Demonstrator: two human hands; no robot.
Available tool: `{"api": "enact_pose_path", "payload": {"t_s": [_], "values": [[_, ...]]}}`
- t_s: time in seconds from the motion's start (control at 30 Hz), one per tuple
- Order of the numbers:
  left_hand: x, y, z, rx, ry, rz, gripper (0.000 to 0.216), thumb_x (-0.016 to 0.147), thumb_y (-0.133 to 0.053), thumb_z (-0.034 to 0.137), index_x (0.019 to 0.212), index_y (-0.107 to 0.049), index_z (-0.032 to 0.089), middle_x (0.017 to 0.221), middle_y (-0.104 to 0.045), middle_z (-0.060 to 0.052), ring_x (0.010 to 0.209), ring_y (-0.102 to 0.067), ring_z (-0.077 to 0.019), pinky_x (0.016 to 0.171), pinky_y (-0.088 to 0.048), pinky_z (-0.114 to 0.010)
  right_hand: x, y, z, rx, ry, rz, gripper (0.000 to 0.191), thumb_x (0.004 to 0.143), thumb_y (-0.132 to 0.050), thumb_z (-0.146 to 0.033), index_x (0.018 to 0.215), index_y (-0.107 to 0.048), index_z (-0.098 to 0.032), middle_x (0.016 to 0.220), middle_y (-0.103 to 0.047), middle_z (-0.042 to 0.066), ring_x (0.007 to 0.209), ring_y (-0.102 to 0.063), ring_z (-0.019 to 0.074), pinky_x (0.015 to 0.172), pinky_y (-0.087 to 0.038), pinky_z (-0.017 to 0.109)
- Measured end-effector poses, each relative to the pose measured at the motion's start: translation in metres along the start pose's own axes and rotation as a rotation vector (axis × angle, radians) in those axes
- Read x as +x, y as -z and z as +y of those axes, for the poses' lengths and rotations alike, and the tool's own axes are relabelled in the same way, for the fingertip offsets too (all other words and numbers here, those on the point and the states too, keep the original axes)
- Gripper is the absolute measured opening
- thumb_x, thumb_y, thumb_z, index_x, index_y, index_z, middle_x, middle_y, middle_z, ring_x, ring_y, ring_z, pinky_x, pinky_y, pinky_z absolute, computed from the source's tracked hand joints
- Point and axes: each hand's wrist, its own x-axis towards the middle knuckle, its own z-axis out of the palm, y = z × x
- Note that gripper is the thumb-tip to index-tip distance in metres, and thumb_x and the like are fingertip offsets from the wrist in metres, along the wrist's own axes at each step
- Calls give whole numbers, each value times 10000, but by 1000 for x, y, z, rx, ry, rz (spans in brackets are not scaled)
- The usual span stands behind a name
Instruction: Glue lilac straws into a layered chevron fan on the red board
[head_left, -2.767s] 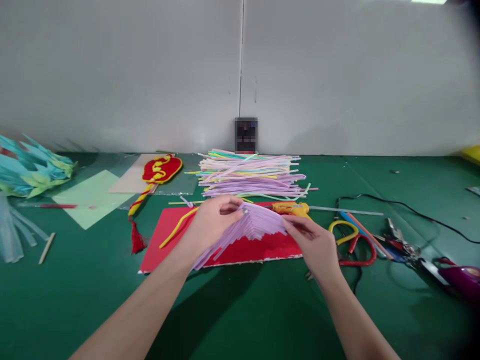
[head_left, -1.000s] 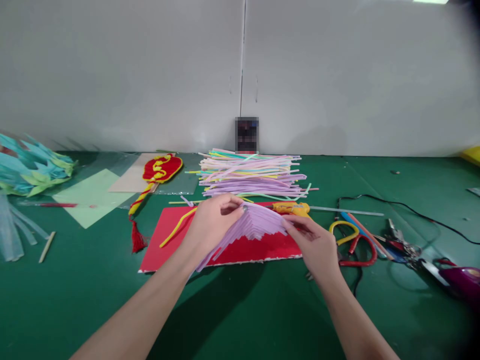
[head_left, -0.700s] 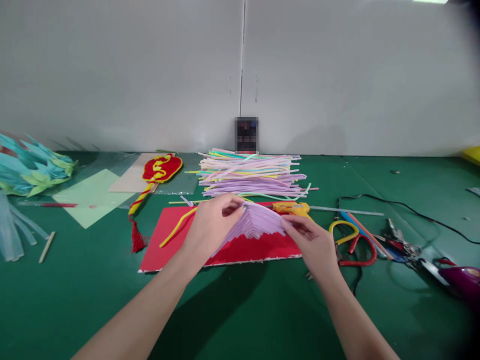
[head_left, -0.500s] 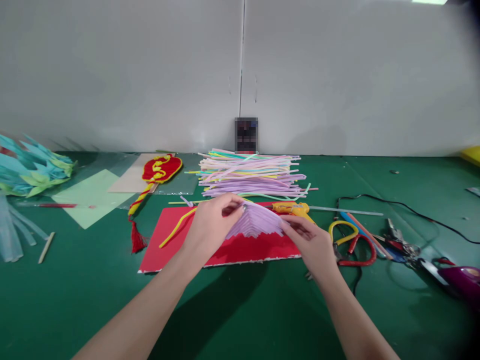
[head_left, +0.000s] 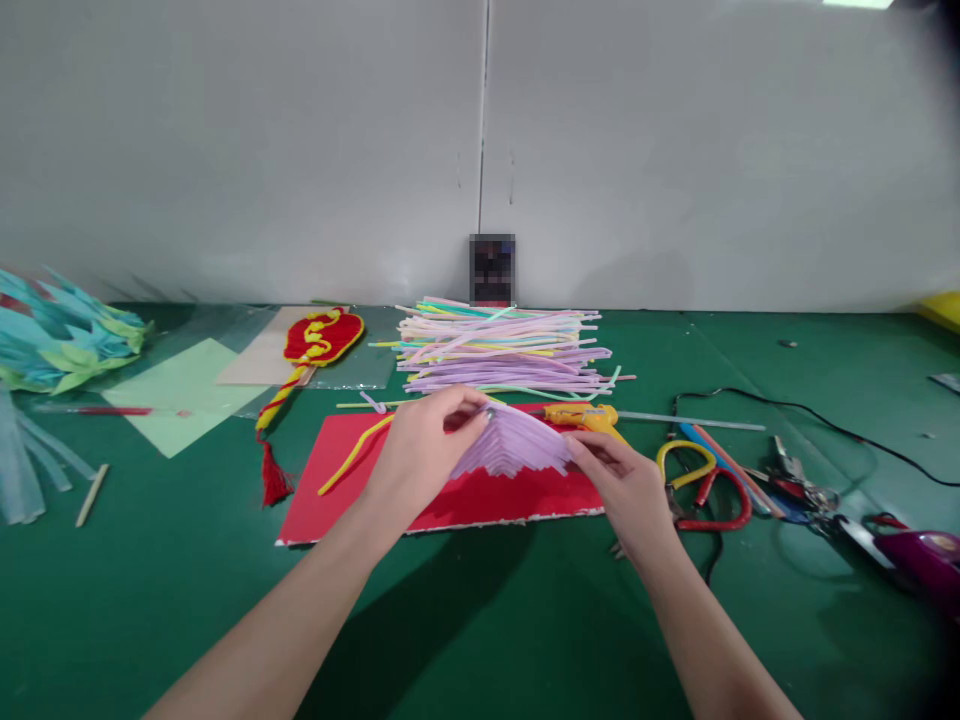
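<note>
Between my hands is a lilac piece made of pipe cleaners (head_left: pixel 510 444), laid side by side in a V-shaped pattern with a jagged lower edge. My left hand (head_left: pixel 431 435) pinches it at the top, near its central ridge. At the right edge, the thumb and fingers of my right hand (head_left: pixel 619 480) close on the strip ends. The piece is held over a red board (head_left: pixel 480 510) with a frayed white front edge. A bent yellow pipe cleaner (head_left: pixel 352 460) lies on the board, left of my left hand. Its far end is hidden behind that hand.
Behind the board lies a pile of pastel pipe cleaners (head_left: pixel 502 350). A yellow glue gun (head_left: pixel 581 414), red-and-yellow-handled pliers (head_left: pixel 724 500) and a black cord (head_left: pixel 810 405) are to the right. Leftward are a red-and-yellow fan (head_left: pixel 326 338) with tassel and green paper (head_left: pixel 176 395).
My right hand has shifted very slightly right along the lilac piece's edge. Both hands keep their pinch, and the rest looks unchanged.
</note>
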Motion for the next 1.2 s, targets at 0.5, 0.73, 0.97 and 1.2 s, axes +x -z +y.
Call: {"api": "enact_pose_path", "payload": {"t_s": [0.5, 0.73, 0.97, 1.2], "values": [[-1, 1, -2, 1, -38, -25, 125, 828, -540, 219, 916, -629, 226, 926, -700, -6, 855, -652, -157, 817, -502, -288, 2, -1, -1, 102, -59, -3, 216, 716, -688, -403, 818, -709, -213, 761, -720, 33, 699, -678, 195, 706, -582, 358], [2, -1, -1, -104, 34, -40, 112, 810, -559, 205, 894, -632, 209, 898, -701, -7, 840, -653, -157, 780, -505, -276, -2, -5, 1, 187, -98, -94, 327, 682, -717, -418, 914, -669, -192, 823, -706, 38, 721, -664, 184, 700, -570, 332], [4, -1, 1, -217, 94, -94, 90, 806, -576, 214, 875, -631, 200, 855, -706, -1, 802, -659, -154, 732, -505, -260, -2, -5, -1, 160, -109, -151, 260, 681, -721, -418, 746, -634, -181, 651, -632, -2, 562, -581, 129, 582, -505, 284], [4, -1, 5, -177, 139, -55, 86, 806, -554, 218, 835, -629, 189, 876, -705, -18, 821, -655, -173, 769, -503, -301, -3, -6, -7, 159, -134, -89, 259, 657, -740, -412, 754, -646, -191, 650, -626, -6, 599, -597, 144, 628, -510, 297]]}}
